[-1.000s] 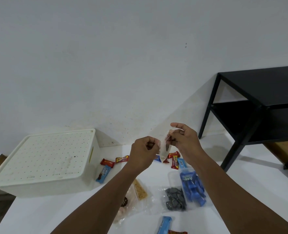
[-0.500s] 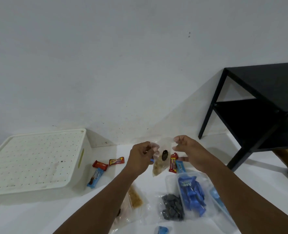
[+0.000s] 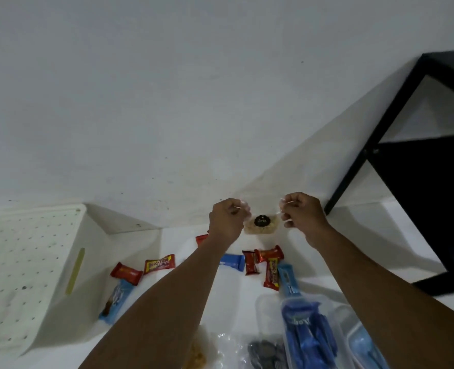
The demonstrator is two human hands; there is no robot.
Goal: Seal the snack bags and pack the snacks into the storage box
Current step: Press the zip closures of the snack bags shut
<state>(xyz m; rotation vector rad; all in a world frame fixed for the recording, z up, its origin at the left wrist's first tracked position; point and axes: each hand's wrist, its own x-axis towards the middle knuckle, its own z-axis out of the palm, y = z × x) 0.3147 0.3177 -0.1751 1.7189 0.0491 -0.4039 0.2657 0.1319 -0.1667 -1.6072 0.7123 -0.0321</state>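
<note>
Clear plastic snack bag (image 3: 261, 225), small, beige crumbs and one dark round biscuit inside: raised off the white tabletop (image 3: 236, 294) at twelve o'clock of the scattered snacks, stretched level between both hands. Left hand (image 3: 227, 222) at the bag's nine o'clock corner, fingers curled in, pinching the top edge between thumb and fingertips. Right hand (image 3: 303, 217) at the three o'clock corner, curled the same way, pinching the same edge. Seal strip too blurred to tell whether pressed closed. White plastic storage box (image 3: 34, 262) with a perforated lid at nine o'clock of the tabletop, lid on, back against the pale wall. Just beside its three o'clock wall: red wrapped bar (image 3: 126, 273), red-and-yellow wrapped sweet (image 3: 159, 263) and blue wrapped bar (image 3: 116, 299), all flat on the surface. At six o'clock of the raised bag, a loose cluster of red wrapped sweets (image 3: 269, 254), some touching, with a dark-blue wrapper (image 3: 232, 261) at its nine o'clock end and a light-blue wrapper (image 3: 287, 279) at its five o'clock end. Nearer, at five o'clock of the tabletop, clear bag of blue wrapped snacks (image 3: 308, 334); touching its nine o'clock side, clear bag of dark round biscuits (image 3: 265, 352); further toward seven o'clock, clear bag of yellowish snacks (image 3: 196, 355), cut off by the lower edge. Black metal shelf unit (image 3: 420, 182) at two o'clock, well apart from both hands.
</note>
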